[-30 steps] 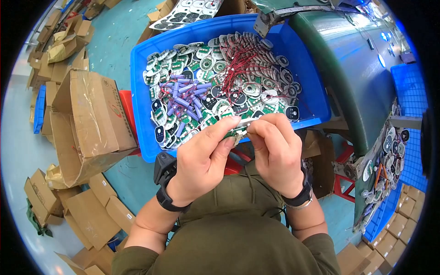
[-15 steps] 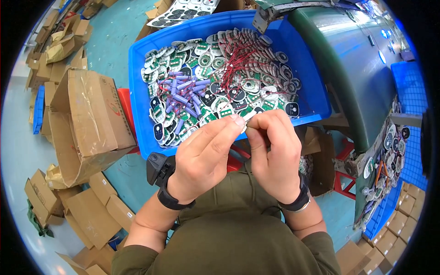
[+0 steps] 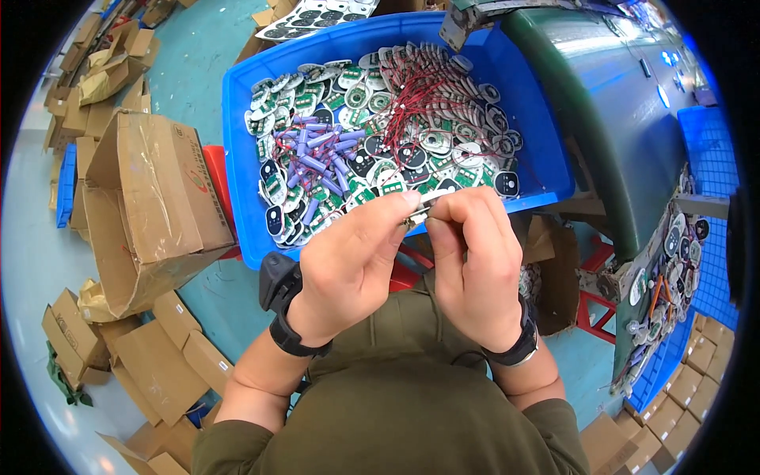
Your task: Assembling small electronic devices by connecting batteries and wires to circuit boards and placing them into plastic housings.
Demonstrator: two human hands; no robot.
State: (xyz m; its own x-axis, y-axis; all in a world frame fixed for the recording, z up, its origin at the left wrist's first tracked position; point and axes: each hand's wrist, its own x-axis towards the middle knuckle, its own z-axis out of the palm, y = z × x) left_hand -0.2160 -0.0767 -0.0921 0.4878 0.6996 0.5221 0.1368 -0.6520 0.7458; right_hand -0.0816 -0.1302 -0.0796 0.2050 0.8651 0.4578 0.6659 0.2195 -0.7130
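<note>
Between my fingertips, at the near edge of a blue bin, is a small white-edged circuit board piece, seen almost edge-on. My left hand is closed, pinching its left end with thumb and fingers. The right end is pinched by my right hand, its fingers curled. My fingers cover much of the piece. Behind it, the bin holds many oval white and green circuit boards, a heap of purple cylindrical batteries and a tangle of red wires.
An open cardboard box stands left of the bin, with flattened cardboard below it. To the right is a dark green padded surface. More boards lie on a ledge at the far right. A sheet of dark oval stickers lies behind the bin.
My left hand has rolled and its fingers have shifted under the piece. The piece has tilted, so a metallic-looking part now shows below it. My right hand has barely moved.
</note>
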